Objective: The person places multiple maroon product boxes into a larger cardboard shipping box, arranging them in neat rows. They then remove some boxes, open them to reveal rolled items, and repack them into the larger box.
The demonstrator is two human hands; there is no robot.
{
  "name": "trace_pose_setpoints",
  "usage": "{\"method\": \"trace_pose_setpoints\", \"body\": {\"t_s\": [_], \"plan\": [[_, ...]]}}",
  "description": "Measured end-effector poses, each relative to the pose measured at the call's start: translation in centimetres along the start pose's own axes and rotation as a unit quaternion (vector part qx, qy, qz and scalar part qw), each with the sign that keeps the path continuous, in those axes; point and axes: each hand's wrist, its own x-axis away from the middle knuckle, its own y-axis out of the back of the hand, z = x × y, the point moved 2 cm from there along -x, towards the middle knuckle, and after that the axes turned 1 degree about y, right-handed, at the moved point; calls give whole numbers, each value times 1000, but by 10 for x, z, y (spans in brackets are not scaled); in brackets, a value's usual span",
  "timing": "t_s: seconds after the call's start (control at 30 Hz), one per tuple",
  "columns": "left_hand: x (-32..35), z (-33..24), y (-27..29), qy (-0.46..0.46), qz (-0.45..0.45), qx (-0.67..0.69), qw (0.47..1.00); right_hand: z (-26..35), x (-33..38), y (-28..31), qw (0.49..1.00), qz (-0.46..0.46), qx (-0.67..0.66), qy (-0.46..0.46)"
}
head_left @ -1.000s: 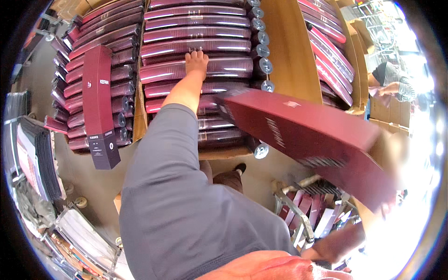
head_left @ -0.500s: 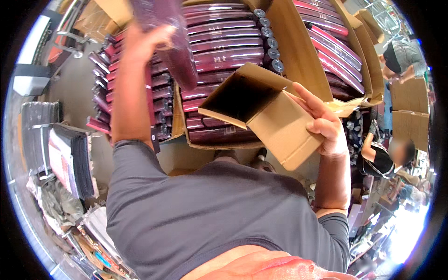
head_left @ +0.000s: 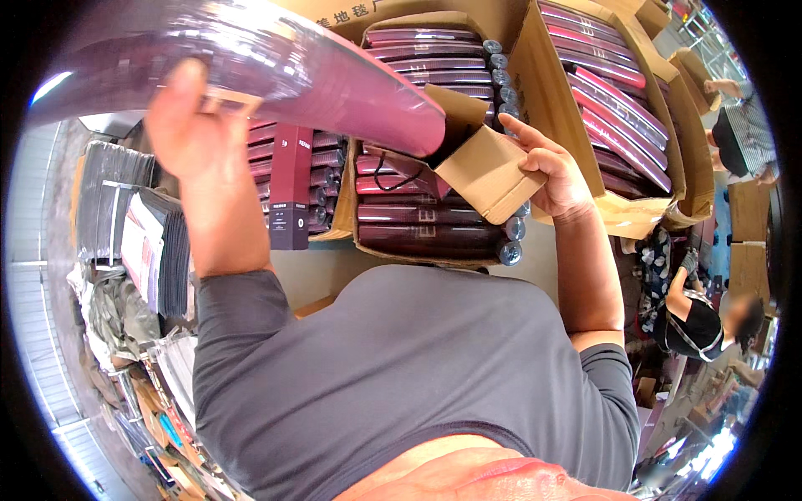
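Observation:
My left hand (head_left: 196,125) grips a purple rolled mat (head_left: 368,96) in shiny clear plastic, held slanting across the upper left. The roll's right end meets the mouth of a narrow brown cardboard box (head_left: 489,175); how far inside it sits, I cannot tell. Fingers and thumb of my right hand (head_left: 555,179) pinch the box by its raised flap. Below the roll's end, a black cord (head_left: 388,177) loops beside something maroon. Underneath both hands lie several plastic-wrapped dark rolls (head_left: 426,238), stacked in a large carton.
Another open carton (head_left: 526,92) at the right holds more wrapped rolls (head_left: 614,125). A slim maroon box (head_left: 290,167) stands upright at the left. Strapped dark stacks (head_left: 117,204) sit further left. A person (head_left: 693,313) and another person (head_left: 735,138) are at the far right.
The roll has swung from upright to slanting, and its end has come to the box's mouth. My left hand has moved left; my right hand has drawn the box slightly upward.

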Motion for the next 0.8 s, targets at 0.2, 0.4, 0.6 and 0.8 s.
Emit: {"method": "trace_pose_setpoints", "body": {"t_s": [0.2, 0.4, 0.6, 0.8], "plan": [[29, 55, -37, 7, -34, -123, 992, 0, -4, -3, 1000, 20, 22, 7], [55, 134, 0, 111, 156, -241, 951, 5, -17, -5, 999, 32, 11, 12], [48, 152, 28, 128, 142, -170, 967, 9, -36, 12, 995, 43, 73, 46], [57, 149, 37, 84, 320, -395, 857, 4, -14, 13, 997, 72, 13, 17]]}}
